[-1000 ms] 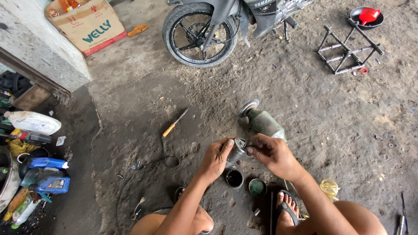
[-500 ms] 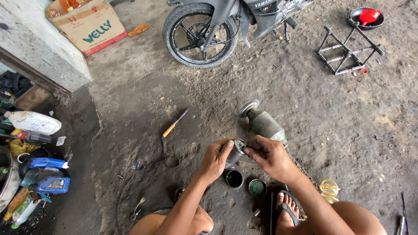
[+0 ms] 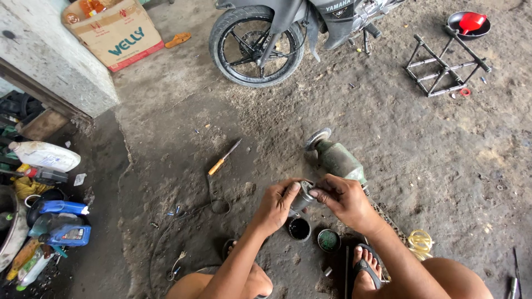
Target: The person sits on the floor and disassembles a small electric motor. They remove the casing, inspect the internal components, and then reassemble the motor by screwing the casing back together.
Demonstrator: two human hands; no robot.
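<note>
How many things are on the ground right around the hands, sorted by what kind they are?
Small round cups: 2, one dark, one green inside
Angle grinder: 1
Screwdriver with orange handle: 1
Total: 4

Not counted: the small metal part, because the left hand and right hand hold it above the ground.

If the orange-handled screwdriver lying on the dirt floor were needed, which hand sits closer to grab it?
Left, probably. The left hand lies on the side of the orange-handled screwdriver; the right hand sits farther off, near the grey angle grinder. Both hold the small grey metal part.
</note>
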